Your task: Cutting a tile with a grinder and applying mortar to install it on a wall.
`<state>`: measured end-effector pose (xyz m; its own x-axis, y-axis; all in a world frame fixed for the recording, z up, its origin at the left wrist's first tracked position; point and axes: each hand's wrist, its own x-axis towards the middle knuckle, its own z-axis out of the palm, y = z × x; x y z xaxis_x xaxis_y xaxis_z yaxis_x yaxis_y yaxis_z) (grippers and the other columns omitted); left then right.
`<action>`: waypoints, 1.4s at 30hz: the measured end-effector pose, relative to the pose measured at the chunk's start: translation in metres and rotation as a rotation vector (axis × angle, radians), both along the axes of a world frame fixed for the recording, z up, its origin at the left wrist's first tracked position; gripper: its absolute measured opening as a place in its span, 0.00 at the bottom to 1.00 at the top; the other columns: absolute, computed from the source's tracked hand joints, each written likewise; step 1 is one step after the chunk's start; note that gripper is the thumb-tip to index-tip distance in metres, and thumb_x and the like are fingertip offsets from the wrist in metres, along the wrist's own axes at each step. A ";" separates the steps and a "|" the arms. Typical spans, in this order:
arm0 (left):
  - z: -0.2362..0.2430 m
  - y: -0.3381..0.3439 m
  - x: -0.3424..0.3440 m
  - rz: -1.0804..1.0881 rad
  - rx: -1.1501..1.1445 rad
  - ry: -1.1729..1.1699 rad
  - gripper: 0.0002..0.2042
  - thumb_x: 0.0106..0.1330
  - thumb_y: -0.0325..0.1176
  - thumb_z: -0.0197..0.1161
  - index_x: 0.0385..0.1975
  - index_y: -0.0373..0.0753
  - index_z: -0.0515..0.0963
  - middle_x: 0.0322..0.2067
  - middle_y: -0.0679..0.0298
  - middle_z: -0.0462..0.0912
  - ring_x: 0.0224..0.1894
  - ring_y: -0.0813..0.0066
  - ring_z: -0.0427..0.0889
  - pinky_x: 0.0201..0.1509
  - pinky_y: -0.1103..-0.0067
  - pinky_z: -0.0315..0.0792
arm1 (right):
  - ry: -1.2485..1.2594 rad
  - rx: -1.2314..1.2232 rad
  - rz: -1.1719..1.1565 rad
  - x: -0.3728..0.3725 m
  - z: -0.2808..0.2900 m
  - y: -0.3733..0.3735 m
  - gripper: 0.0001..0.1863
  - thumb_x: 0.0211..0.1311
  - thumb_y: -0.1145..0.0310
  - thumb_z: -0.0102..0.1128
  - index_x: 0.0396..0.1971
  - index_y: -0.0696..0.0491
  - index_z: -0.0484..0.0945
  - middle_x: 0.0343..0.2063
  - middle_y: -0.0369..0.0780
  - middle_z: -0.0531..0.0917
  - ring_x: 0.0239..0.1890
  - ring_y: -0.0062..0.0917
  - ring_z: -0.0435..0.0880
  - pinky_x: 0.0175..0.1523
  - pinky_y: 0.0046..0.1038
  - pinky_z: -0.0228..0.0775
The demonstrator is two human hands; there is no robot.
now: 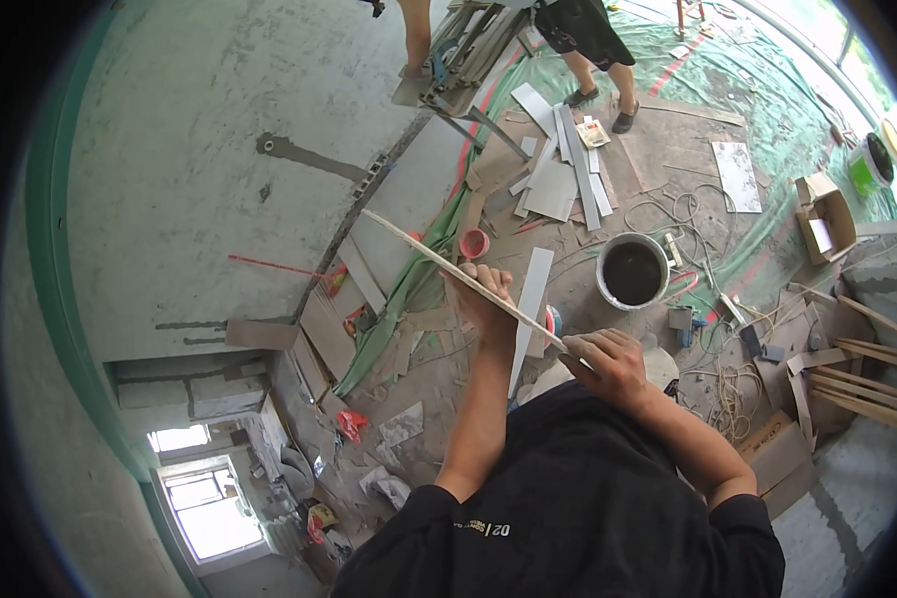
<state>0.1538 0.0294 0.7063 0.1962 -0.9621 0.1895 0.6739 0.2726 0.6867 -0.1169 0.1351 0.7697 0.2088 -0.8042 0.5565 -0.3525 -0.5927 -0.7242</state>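
I hold a thin pale tile [439, 257] edge-on in front of me; it runs from upper left to lower right. My left hand [483, 296] grips it from below near its middle. My right hand [608, 361] closes on its near end. Below the tile, on the dusty floor, lie a small red cup [473, 242] and a long white tile strip [530, 304].
A bucket of dark mortar [632, 271] stands on the floor to the right. Cut tile pieces [560, 164], cables and a cardboard box [825, 217] lie about. Another person's legs [598, 70] stand at the top by a tile cutter. A grey plastered wall [199, 149] fills the left.
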 end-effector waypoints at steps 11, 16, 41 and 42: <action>-0.002 -0.001 -0.024 -0.288 -0.175 0.419 0.16 0.80 0.47 0.68 0.50 0.40 0.80 0.27 0.68 0.78 0.30 0.73 0.80 0.60 0.72 0.76 | 0.071 -0.167 0.089 -0.013 0.002 0.003 0.24 0.53 0.71 0.79 0.53 0.54 0.89 0.49 0.40 0.91 0.49 0.35 0.91 0.54 0.37 0.83; -0.004 0.003 -0.027 -0.292 -0.176 0.446 0.18 0.82 0.50 0.64 0.51 0.40 0.80 0.28 0.68 0.74 0.31 0.73 0.78 0.61 0.70 0.74 | 0.098 -0.135 0.115 -0.017 -0.002 0.002 0.26 0.51 0.71 0.78 0.53 0.54 0.88 0.50 0.41 0.90 0.51 0.36 0.90 0.55 0.39 0.82; -0.045 0.007 -0.067 -0.055 0.078 0.406 0.24 0.86 0.58 0.51 0.40 0.40 0.76 0.21 0.70 0.71 0.19 0.77 0.71 0.35 0.75 0.72 | -0.303 1.158 0.728 0.019 -0.018 -0.074 0.72 0.61 0.30 0.79 0.89 0.59 0.46 0.73 0.53 0.76 0.75 0.41 0.75 0.78 0.44 0.65; -0.043 0.001 -0.071 -0.045 0.129 0.399 0.25 0.87 0.58 0.49 0.38 0.41 0.74 0.19 0.70 0.70 0.17 0.77 0.70 0.33 0.76 0.72 | -0.265 1.148 0.732 0.023 -0.024 -0.079 0.73 0.59 0.35 0.83 0.89 0.59 0.45 0.73 0.52 0.76 0.76 0.40 0.74 0.79 0.45 0.65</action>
